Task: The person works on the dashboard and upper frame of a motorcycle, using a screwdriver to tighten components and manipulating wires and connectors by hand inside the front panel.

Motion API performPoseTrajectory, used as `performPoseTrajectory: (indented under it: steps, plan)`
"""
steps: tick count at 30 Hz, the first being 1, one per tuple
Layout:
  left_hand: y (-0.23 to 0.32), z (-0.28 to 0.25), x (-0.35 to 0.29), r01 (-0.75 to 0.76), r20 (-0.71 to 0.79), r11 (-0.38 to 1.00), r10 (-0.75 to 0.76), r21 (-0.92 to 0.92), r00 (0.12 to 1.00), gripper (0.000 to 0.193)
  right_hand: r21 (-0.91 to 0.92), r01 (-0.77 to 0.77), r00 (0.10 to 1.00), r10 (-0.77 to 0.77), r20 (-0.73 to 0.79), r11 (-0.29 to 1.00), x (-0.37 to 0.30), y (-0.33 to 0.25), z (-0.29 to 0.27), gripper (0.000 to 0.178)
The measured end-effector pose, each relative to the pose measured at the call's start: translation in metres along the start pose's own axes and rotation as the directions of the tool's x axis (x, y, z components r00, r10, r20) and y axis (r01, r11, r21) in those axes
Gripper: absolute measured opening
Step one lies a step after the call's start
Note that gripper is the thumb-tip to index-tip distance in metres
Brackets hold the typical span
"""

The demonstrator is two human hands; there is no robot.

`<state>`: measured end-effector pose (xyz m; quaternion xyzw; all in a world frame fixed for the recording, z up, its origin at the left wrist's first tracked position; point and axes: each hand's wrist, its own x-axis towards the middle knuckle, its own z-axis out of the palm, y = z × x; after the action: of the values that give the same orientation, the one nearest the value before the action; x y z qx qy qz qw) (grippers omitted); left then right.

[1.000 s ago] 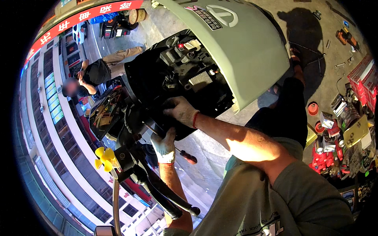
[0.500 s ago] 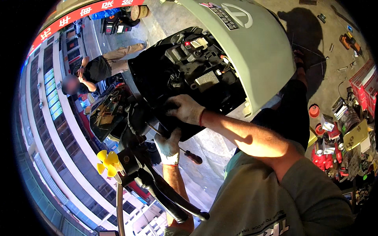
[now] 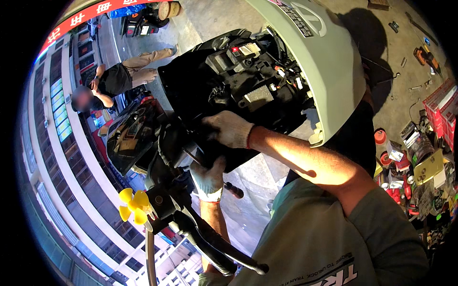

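My left hand (image 3: 208, 179), in a white glove, is closed round the shaft of a long screwdriver (image 3: 233, 190). Its dark red handle sticks out to the right below the hand, and the shaft shows again up and to the left. My gloved right hand (image 3: 230, 129) reaches into the black panel (image 3: 183, 102) of a scooter, fingers curled. Shadow hides its fingertips and whatever they grip. Beyond it lies the exposed inner bay, with a finned metal box (image 3: 259, 97) and wiring. The pale green body cover (image 3: 329, 71) stands away from this bay.
The black handlebar lever (image 3: 224, 245) lies close beside my left forearm, with a yellow pinwheel (image 3: 134, 206) near it. A person (image 3: 117, 80) stands at the far left. Tools, a red box (image 3: 441, 107) and a cordless drill (image 3: 426, 58) lie on the floor at right.
The scooter's green cover and bay have shifted slightly right and down in view. Both hands keep nearly the same places on it, with the screwdriver still in my left hand.
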<state>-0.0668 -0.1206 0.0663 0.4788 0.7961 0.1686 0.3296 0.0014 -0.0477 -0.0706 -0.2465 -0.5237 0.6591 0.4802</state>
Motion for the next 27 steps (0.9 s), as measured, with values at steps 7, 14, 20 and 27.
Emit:
performPoseTrajectory:
  steps: [7, 14, 20, 27]
  plan:
    - [-0.013, 0.018, -0.002, -0.209, -0.201, 0.978, 0.210, 0.026, 0.957, 0.039, 0.134, -0.055, 0.998, 0.057, -0.016, 0.989, -0.008, -0.002, -0.001, 0.025]
    - [-0.004, 0.013, -0.003, -0.165, -0.185, 0.982, 0.146, -0.091, 0.972, 0.041, 0.045, 0.006, 0.998, -0.003, -0.068, 0.999, -0.003, -0.004, 0.002, 0.031]
    - [-0.003, 0.010, 0.001, -0.128, -0.141, 0.991, 0.120, -0.043, 0.983, 0.043, -0.066, -0.058, 0.998, 0.059, 0.013, 0.996, 0.001, -0.002, 0.005, 0.036]
    - [0.011, 0.007, 0.002, -0.110, -0.077, 0.993, 0.113, 0.053, 0.991, 0.047, -0.142, -0.155, 0.969, 0.178, 0.171, 0.978, 0.011, 0.006, 0.020, 0.027]
